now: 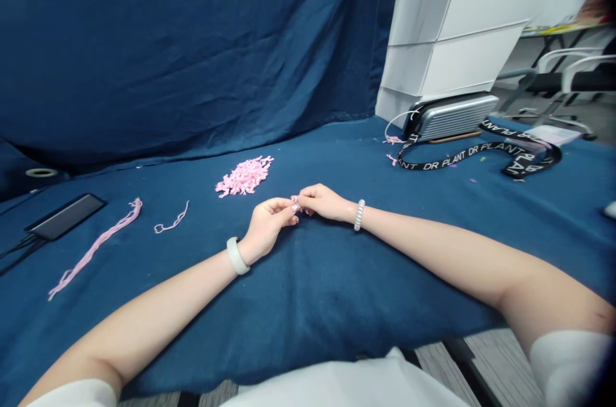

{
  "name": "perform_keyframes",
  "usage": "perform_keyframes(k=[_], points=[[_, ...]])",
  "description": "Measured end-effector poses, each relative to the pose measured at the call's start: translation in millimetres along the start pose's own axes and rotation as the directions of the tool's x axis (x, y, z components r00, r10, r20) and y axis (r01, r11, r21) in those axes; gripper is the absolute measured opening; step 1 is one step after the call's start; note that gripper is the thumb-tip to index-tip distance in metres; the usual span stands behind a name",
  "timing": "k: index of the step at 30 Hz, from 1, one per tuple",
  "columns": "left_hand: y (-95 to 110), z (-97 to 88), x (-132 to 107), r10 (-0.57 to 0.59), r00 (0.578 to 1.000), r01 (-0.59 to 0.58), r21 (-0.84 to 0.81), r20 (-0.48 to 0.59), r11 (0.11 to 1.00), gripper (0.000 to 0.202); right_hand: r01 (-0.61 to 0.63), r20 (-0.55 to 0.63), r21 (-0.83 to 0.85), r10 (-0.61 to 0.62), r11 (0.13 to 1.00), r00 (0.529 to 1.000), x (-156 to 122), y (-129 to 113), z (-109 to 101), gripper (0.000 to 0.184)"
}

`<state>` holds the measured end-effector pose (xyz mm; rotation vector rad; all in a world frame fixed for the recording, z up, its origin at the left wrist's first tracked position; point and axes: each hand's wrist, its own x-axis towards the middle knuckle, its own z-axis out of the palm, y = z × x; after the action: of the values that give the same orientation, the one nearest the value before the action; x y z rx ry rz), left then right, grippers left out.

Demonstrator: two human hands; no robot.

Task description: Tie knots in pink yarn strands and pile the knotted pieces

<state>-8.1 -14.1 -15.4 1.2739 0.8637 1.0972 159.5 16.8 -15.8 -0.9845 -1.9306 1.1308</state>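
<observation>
My left hand [271,223] and my right hand [323,202] meet over the middle of the blue cloth, fingertips pinched together. A tiny pinkish bit shows between the fingers, too small to name. Just beyond my left hand lies a loose pile of short pink pieces [244,176], perhaps cut or knotted yarn. A thin looped pink strand [172,219] rests to the left of that hand. Further left stretches a bundle of long pink strands [99,246].
Blue cloth [332,304] covers the table. On the left is a dark flat device [66,217] with cables. A silver ribbed case [455,117] stands at the back right by a white column [443,22], with a black lettered lanyard [447,161] before it.
</observation>
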Motion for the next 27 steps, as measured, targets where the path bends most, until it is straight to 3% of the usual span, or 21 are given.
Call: perform_keyframes(k=[8,13,27], points=[[-0.3,-2.0,0.6,0.012,0.998,-0.013,-0.007,-0.067,1.000,0.022,0.019,0.010,-0.026,-0.019,0.999,1.000,0.1,3.8,1.6,0.038],[0.8,-1.5,0.2,-0.076,0.997,0.075,-0.104,-0.010,0.992,0.021,0.027,0.007,-0.068,-0.026,0.997,1.000,0.8,5.0,1.6,0.038],[1.2,0.7,1.7,-0.064,0.998,0.060,-0.181,-0.017,0.982,0.019,-0.002,0.039,0.170,-0.005,0.985,0.999,4.8,11.1,0.4,0.031]])
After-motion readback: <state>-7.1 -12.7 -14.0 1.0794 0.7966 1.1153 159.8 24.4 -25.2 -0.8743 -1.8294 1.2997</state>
